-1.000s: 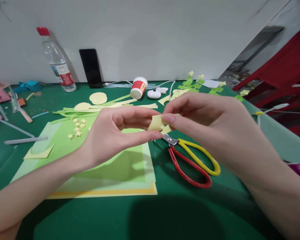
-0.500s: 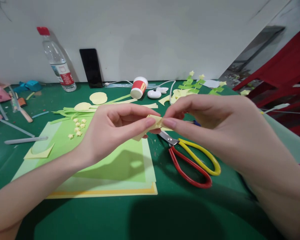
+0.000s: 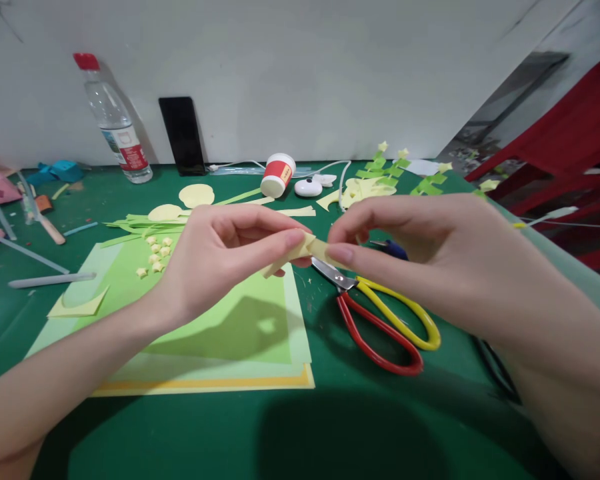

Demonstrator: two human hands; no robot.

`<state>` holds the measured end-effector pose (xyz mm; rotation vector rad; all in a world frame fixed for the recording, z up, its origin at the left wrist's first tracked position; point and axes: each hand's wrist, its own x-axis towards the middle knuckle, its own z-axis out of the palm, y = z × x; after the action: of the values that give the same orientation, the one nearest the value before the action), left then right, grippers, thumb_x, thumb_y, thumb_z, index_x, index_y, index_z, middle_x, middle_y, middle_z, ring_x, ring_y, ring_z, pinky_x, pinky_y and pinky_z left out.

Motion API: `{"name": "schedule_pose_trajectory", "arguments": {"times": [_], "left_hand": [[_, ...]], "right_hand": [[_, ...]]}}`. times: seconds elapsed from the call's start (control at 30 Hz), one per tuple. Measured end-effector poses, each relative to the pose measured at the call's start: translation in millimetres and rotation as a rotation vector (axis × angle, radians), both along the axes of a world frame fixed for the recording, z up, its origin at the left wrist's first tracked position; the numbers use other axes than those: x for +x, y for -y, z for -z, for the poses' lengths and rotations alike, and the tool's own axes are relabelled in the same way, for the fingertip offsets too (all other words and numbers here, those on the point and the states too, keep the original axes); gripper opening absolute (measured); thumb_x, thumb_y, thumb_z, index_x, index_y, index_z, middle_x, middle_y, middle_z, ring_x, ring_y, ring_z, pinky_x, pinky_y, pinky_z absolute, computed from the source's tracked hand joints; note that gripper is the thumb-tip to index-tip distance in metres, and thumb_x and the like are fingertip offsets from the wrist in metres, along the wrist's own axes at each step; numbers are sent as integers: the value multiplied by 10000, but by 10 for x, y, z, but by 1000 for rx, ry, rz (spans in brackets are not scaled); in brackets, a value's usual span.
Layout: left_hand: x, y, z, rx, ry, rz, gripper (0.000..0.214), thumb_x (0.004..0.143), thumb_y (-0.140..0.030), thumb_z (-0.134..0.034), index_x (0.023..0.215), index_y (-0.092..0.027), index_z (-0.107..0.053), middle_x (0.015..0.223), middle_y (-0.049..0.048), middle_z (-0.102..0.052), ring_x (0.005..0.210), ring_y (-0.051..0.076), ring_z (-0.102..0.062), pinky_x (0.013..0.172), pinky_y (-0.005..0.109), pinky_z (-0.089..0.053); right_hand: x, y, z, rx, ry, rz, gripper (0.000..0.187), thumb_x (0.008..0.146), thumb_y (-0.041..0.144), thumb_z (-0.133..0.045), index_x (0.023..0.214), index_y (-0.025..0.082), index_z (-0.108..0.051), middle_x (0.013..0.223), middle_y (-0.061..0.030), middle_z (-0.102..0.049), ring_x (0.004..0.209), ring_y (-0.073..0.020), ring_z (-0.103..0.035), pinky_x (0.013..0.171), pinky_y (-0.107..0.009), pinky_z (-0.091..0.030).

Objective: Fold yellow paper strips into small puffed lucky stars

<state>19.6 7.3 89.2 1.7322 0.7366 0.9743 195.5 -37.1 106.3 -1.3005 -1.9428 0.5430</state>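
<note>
A pale yellow paper strip is pinched by the closed fingertips of the left hand and the right hand, just above the scissors. Its curl of a second ago has been drawn out flatter.

Bright, even overhead light; soft shadows, edges stretched.
</note>
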Motion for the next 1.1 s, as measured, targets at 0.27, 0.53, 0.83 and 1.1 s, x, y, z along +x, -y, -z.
{"name": "schedule_pose_trajectory", "arguments": {"times": [0.27, 0.53, 0.83, 1.1], "left_hand": [[-14, 44, -56, 88, -165, 17, 89, 726, -162, -608, 648, -188, -641, 595, -62, -645, 523, 61, -604, 450, 111, -451], [-8, 48, -60, 195, -221, 52, 26, 756, -173, -590, 761, -174, -565, 624, -44, -635, 568, 78, -628, 498, 129, -479], [-9, 37, 3, 283, -281, 251, 212, 811, -145, -503, 1008, -186, -435, 656, -49, -587, 622, 77, -603, 652, 197, -484], [-10, 14, -24, 383, -270, 67, 73, 778, -246, -573, 752, -178, -581, 714, -36, -614, 654, 72, -566, 586, 153, -431]], "right_hand": [[-9, -24, 30, -52, 31, -55, 133, 779, 266, -550, 670, 205, -596, 656, 34, -591, 610, -93, -489, 551, -219, -376], [-15, -75, 72, -133, -18, -66, 96, 760, 239, -561, 688, 200, -612, 655, 25, -593, 606, -102, -497, 559, -232, -385], [9, -62, 87, -192, 29, -154, 150, 787, 271, -525, 688, 177, -587, 611, 15, -548, 565, -102, -493, 508, -222, -387], [-81, -27, 98, -81, -230, -62, 139, 826, 243, -499, 699, 188, -514, 649, 39, -517, 586, -68, -498, 509, -175, -385]]}}
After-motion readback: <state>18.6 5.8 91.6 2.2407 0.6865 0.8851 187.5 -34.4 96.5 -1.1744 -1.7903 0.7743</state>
